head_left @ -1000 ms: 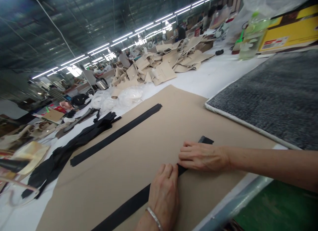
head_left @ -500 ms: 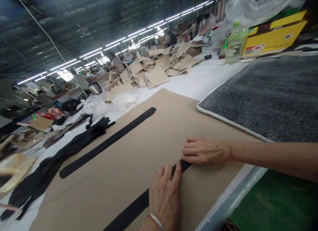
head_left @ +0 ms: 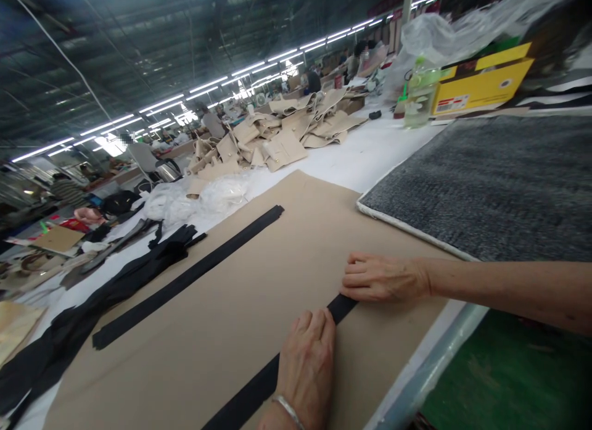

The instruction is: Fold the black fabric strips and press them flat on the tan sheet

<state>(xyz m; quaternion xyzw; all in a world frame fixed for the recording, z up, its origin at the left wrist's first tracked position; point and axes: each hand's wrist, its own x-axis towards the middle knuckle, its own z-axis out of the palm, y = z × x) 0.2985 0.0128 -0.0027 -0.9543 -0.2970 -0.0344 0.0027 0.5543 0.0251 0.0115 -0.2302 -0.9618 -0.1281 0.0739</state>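
A black strip point(head_left: 250, 390) lies slantwise across a large beige sheet point(head_left: 319, 232). My right hand point(head_left: 383, 277) is closed on the strip's far end, fingers curled and pressed down. Nearer to me, my left hand point(head_left: 306, 362), with a bangle at the wrist, rests on the same strip with its fingers bent together. The strip shows between the two hands; its parts under them are hidden. A second black strip point(head_left: 189, 277) lies flat on the sheet to the left, roughly parallel and untouched.
Several black strips lie bundled point(head_left: 111, 294) along the sheet's left side. A grey textured board point(head_left: 485, 183) overlaps its right corner. Beyond are a heap of beige pieces point(head_left: 282, 143), clear plastic point(head_left: 217, 192), a bottle point(head_left: 419, 97) and a yellow box point(head_left: 485, 84).
My left fingers have drawn in and back slightly, so more of the strip shows between my hands. The right hand stays at the strip's end. The whole view has shifted a little.
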